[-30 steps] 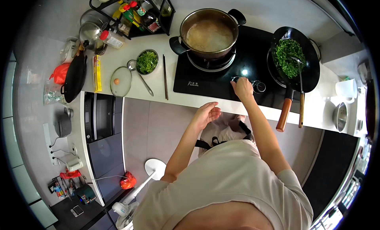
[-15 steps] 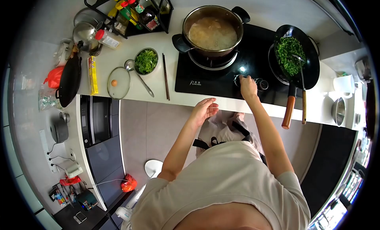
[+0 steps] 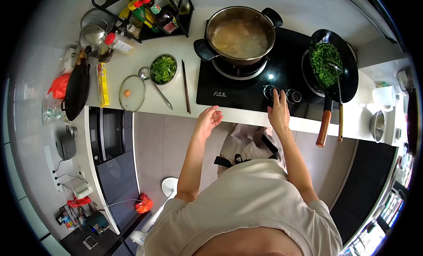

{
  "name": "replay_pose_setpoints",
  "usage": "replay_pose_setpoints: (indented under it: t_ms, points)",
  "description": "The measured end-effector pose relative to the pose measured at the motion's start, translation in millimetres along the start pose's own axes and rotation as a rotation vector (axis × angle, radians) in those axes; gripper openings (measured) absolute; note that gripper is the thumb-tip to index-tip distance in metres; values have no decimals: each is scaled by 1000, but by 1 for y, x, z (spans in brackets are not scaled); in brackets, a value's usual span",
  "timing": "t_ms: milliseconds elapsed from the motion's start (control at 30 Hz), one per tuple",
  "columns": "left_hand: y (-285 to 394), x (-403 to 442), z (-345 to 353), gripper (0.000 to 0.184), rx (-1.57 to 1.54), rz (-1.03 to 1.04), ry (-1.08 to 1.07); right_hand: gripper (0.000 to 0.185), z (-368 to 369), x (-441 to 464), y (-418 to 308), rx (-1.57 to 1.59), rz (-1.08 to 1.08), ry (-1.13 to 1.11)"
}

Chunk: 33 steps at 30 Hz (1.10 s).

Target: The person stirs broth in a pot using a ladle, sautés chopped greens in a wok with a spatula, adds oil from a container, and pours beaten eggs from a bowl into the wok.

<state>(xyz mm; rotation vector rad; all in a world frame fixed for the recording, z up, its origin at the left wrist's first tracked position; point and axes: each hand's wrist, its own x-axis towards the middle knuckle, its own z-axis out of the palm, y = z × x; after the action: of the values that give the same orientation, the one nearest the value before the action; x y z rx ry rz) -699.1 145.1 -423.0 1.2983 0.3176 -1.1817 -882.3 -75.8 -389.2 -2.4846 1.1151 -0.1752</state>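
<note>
My right hand point(image 3: 279, 114) hangs over the front edge of the black gas stove point(image 3: 238, 94), fingers stretched towards the left knob point(image 3: 270, 92); whether a fingertip touches it I cannot tell. Beside that knob sits the right knob point(image 3: 293, 96). My left hand point(image 3: 208, 122) is held in the air at the counter's edge, fingers loosely apart, with nothing in it. On the left burner stands a two-handled pot point(image 3: 240, 38) of cloudy, light brown liquid. A black wok point(image 3: 348, 73) on the right burner contains chopped greens point(image 3: 324, 62), with a wooden-handled spatula point(image 3: 339, 102) resting in it.
Left of the stove lie chopsticks point(image 3: 186, 86), a ladle point(image 3: 161, 95), a bowl of leafy greens point(image 3: 163, 69) and a glass lid point(image 3: 132, 102). Behind them is a bottle rack point(image 3: 183, 25). The wok's handle point(image 3: 324, 128) juts past the counter edge. A metal bowl point(image 3: 377, 124) sits at right.
My right hand has come off the left knob, drawing back slightly with its fingers straightened. My left hand has shifted a little to the left. The view has moved slightly.
</note>
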Motion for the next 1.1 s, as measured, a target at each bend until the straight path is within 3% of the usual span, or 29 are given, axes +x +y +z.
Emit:
replay_pose_setpoints:
  t_ms: [100, 200, 400, 533, 667, 800, 833, 900, 967, 1033, 1100]
  points:
    - [6, 0, 2, 23, 86, 58, 84, 66, -3, -11, 0, 98, -45, 8]
    - [-1, 32, -19, 26, 527, 445, 496, 56, -3, -17, 1, 185, -86, 25]
    - [17, 44, -37, 29, 1100, 734, 968, 52, -2, -15, -6, 259, -154, -14]
    - [25, 47, -38, 35, 1091, 681, 966, 47, -4, -14, -14, 256, -221, -19]
    - [56, 35, -22, 32, 941, 957, 820, 41, -29, 2, -33, 424, -255, 13]
    - [197, -30, 63, 25, 617, 1352, 693, 37, -57, 29, -52, 416, -361, 108]
    - [236, -50, 88, 24, 652, 1566, 686, 35, -66, 34, -58, 447, -341, 131]
    - [310, -80, 137, 22, 533, 1824, 434, 31, -89, 42, -67, 484, -350, 191]
    - [366, -115, 192, 31, 430, 1760, 157, 30, -112, 50, -70, 497, -373, 279]
    - [426, -120, 233, 48, 445, 1754, 167, 31, -135, 57, -71, 506, -364, 326]
    - [511, -89, 252, 43, 359, 1683, 95, 31, -149, 61, -66, 525, -350, 360]
